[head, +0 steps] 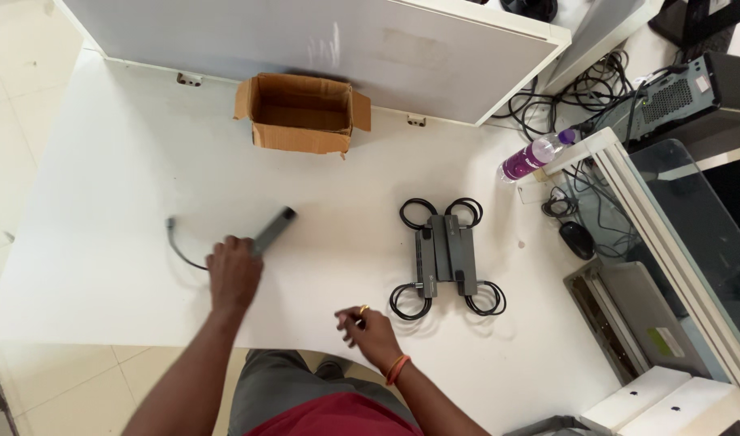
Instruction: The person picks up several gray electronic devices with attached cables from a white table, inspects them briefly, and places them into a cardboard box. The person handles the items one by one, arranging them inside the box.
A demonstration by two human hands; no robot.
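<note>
My left hand [233, 273] grips one end of a long grey adapter block [275, 228] that lies on the white table [103, 202]; its dark cable [176, 245] curls off to the left. My right hand [366, 327] hovers near the table's front edge, fingers loosely curled, holding nothing. To its right sits a group of several similar grey adapter blocks [447, 252] laid side by side, with black coiled cables [418, 211] at their corners.
An open cardboard box [302, 113] stands at the back of the table against a white partition. A purple-labelled bottle [536, 156] lies at the right edge. Tangled cables, a computer case [677, 97] and a mouse [578, 238] sit beyond it.
</note>
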